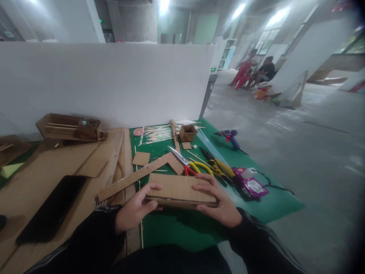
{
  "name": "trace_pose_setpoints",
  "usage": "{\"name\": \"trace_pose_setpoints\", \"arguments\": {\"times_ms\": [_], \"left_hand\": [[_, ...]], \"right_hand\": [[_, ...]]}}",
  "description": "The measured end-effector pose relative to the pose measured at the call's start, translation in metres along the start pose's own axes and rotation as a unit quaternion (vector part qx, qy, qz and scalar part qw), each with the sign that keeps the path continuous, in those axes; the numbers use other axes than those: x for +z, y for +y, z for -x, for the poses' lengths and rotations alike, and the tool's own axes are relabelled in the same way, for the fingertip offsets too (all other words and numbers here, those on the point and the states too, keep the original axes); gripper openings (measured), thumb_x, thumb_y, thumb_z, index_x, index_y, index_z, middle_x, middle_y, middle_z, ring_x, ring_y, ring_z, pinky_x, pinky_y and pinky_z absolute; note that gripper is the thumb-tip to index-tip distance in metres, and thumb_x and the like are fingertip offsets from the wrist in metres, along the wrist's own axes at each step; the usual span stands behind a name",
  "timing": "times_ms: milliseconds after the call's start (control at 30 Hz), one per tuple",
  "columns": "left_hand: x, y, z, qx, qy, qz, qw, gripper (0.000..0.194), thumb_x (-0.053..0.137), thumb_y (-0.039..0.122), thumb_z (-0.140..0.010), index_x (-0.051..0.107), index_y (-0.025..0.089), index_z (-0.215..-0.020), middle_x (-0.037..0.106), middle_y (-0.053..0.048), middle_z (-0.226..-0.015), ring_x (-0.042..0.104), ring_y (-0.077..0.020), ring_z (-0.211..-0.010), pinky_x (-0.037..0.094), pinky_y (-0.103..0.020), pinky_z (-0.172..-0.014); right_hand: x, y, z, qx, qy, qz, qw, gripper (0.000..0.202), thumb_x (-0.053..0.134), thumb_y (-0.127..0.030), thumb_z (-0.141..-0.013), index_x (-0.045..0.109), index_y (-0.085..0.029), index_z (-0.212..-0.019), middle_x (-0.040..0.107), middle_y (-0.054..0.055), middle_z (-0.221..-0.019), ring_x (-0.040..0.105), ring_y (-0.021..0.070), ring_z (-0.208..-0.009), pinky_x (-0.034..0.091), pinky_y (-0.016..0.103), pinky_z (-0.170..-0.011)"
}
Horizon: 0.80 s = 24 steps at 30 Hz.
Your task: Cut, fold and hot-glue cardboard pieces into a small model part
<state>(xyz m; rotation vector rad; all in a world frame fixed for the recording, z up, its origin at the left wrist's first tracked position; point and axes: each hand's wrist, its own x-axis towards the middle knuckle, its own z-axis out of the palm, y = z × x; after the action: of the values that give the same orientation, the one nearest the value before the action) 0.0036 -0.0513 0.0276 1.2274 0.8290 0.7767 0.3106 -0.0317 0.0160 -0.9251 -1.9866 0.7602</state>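
Note:
A long cardboard box [179, 188] is held between both hands above the green table mat [182, 232]. My left hand [138, 205] grips its left end, fingers on top and thumb at the front edge. On the right end, my right hand [218, 201] is closed the same way. Just behind the box lie scissors [189, 163] with red and yellow handles, partly hidden by the box and my right fingers. Pliers [218, 165] with yellow and black handles rest to their right. A cardboard strip [134, 179] slants behind my left hand.
A purple device [251, 182] with a cord and a blue glue gun [229, 137] lie at right. Wooden sticks [159, 132] and a small cardboard box [188, 133] sit behind. At left are a black phone-like slab [53, 207] and a cardboard model [71, 127]. A white partition [108, 83] borders the table; people sit far off.

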Motion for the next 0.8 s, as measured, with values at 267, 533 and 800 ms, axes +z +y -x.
{"name": "trace_pose_setpoints", "arguments": {"times_ms": [267, 533, 800], "left_hand": [[0.0001, -0.0006, -0.0002, 0.002, -0.003, -0.009, 1.0, 0.035, 0.06, 0.04, -0.091, 0.048, 0.023, -0.119, 0.044, -0.003, -0.108, 0.058, -0.0182, -0.096, 0.054, -0.045, -0.095], [0.0024, 0.0002, 0.0013, 0.005, 0.004, -0.022, 1.0, 0.031, 0.059, 0.043, -0.09, 0.049, 0.023, -0.112, 0.044, -0.001, -0.105, 0.056, -0.016, -0.092, 0.055, -0.042, -0.093], [0.0028, 0.0004, -0.0002, 0.008, 0.01, -0.024, 1.0, 0.029, 0.059, 0.043, -0.09, 0.049, 0.024, -0.11, 0.044, -0.001, -0.102, 0.055, -0.0151, -0.09, 0.056, -0.043, -0.093]], "right_hand": [[0.0013, -0.0014, -0.0002, 0.013, 0.006, -0.001, 1.0, 0.046, 0.076, -0.031, -0.078, 0.059, -0.029, -0.12, 0.041, 0.01, -0.136, 0.044, 0.0319, -0.128, 0.04, 0.047, -0.106], [0.0007, -0.0009, -0.001, 0.018, 0.002, -0.006, 1.0, 0.045, 0.076, -0.036, -0.078, 0.059, -0.029, -0.12, 0.041, 0.01, -0.135, 0.044, 0.0323, -0.126, 0.04, 0.049, -0.106], [-0.0001, -0.0015, -0.0011, 0.013, 0.0, -0.001, 1.0, 0.048, 0.075, -0.036, -0.079, 0.061, -0.031, -0.125, 0.041, 0.01, -0.135, 0.044, 0.0326, -0.127, 0.04, 0.049, -0.106]]}}
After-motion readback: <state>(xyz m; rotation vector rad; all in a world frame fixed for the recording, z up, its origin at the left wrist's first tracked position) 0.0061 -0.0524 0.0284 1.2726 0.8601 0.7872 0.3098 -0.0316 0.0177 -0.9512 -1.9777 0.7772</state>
